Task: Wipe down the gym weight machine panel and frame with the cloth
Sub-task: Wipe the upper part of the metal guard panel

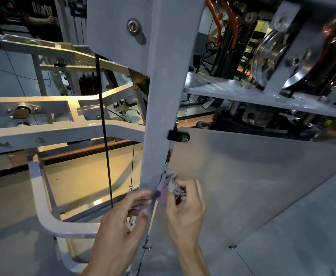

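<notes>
The right hand (185,208) pinches a bunched purple cloth (168,187) against the edge where the grey upright frame post (163,108) meets the flat grey panel (243,176). The left hand (121,226) reaches toward the post, fingertips touching its lower edge beside the cloth. A black cable (103,126) hangs left of the post.

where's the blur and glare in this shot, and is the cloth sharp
Head view: the pulley at upper right is motion-smeared with bright glints; warm glare lies on the floor at left; straight frame bars bow from the wide lens; the cloth and both hands are fairly sharp.
</notes>
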